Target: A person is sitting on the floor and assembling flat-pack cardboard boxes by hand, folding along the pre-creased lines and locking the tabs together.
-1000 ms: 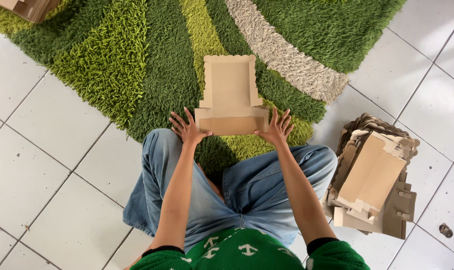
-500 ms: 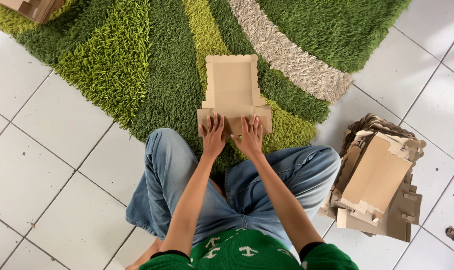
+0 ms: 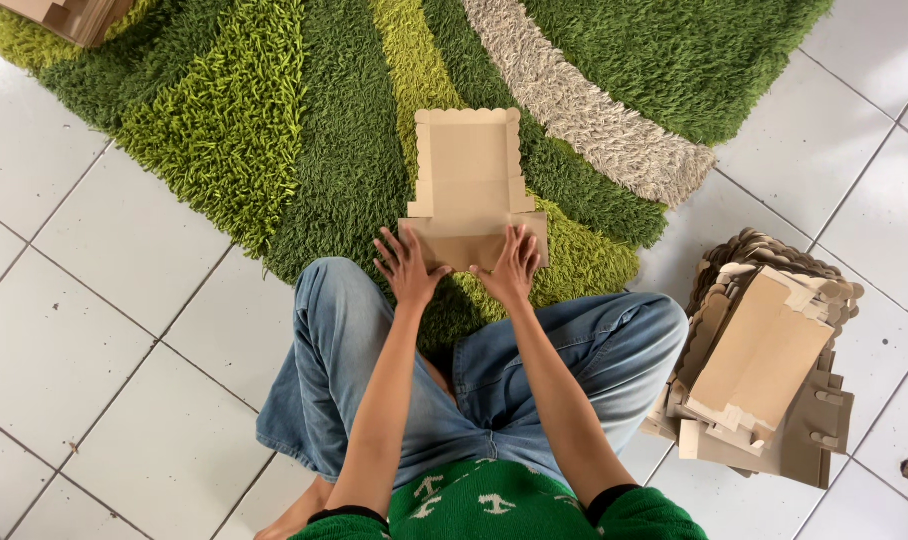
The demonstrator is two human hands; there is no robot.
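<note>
On the green shaggy rug point(image 3: 224, 130) over white floor tiles point(image 3: 94, 340), both hands, left hand point(image 3: 411, 268) and right hand point(image 3: 514, 268), press open-palmed on the flat tan cardboard box blank point(image 3: 469, 175) at 12 o'clock.

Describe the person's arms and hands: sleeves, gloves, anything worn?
Both the left hand and right hand are bare, no gloves; no rings or watch visible. Forearms are bare too. Green sleeves with dark cuffs are pushed up near the elbows, part of a green white-patterned top.

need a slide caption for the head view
Seated on tiled floor, both hands press a flat cardboard box blank on a green shag rug.
</note>
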